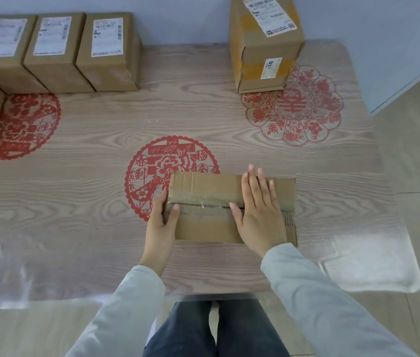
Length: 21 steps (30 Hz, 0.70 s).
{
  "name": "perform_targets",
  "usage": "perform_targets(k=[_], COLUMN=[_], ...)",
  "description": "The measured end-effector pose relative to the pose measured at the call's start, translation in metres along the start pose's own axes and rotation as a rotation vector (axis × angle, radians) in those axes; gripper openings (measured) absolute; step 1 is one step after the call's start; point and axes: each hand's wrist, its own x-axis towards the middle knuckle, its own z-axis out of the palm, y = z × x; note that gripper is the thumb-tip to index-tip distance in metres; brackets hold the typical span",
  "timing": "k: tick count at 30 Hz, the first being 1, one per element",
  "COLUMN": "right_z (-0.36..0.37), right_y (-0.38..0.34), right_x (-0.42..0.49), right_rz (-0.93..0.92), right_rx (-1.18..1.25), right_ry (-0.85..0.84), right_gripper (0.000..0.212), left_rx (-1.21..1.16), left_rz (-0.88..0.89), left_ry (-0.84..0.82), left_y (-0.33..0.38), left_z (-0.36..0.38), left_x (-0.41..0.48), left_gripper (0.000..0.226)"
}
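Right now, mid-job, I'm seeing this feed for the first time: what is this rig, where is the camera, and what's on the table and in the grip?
There is no machine here. The grip is a person's own two bare hands, and the single picture comes from a wide-angle camera on that person's head, looking forward and down; the grey sleeves at the bottom are theirs. The table has a wood-grain cover with red paper-cut patterns. Nearest the person lies a flat cardboard box with a taped seam along its top. The left hand grips the box's left end, thumb on top. The right hand rests flat on the top, fingers straight. Further back stand a row of labelled boxes on the left and one taller labelled box on the right.
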Motion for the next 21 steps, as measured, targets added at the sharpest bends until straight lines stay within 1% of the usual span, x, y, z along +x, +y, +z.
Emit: perform_targets(k=[6, 11, 13, 14, 16, 18, 19, 21], right_z=[-0.003, -0.005, -0.008, -0.011, -0.019, -0.034, -0.041, -0.050], right_y=[0.000, 0.000, 0.000, 0.002, 0.009, 0.020, 0.026, 0.040], right_x=[0.001, 0.002, 0.002, 0.003, 0.000, -0.011, -0.019, -0.038], right_rz=[0.001, 0.006, 0.010, -0.002, -0.013, 0.071, 0.132, 0.268], right_rx=[0.041, 0.064, 0.102, 0.144, 0.305, 0.510, 0.594, 0.763], right_ry=[-0.017, -0.094, -0.140, -0.145, -0.083, -0.033, -0.003, -0.013], right_gripper=[0.064, 0.064, 0.067, 0.071, 0.079, 0.079, 0.083, 0.099], left_rx=[-0.008, -0.030, -0.047, -0.063, -0.088, -0.082, -0.077, -0.071], left_rz=[-0.013, -0.034, -0.033, -0.034, -0.035, -0.036, -0.036, -0.037], left_ry=[0.005, -0.001, -0.003, -0.009, -0.022, -0.036, -0.037, -0.036], left_y=[0.001, -0.001, 0.002, 0.003, 0.004, 0.001, -0.003, -0.010], left_z=[0.000, 0.001, 0.000, -0.001, -0.007, -0.015, -0.020, -0.026], left_x=[0.000, 0.002, 0.001, 0.000, -0.003, -0.007, -0.008, -0.014], left_gripper=[0.038, 0.039, 0.042, 0.046, 0.051, 0.051, 0.049, 0.046])
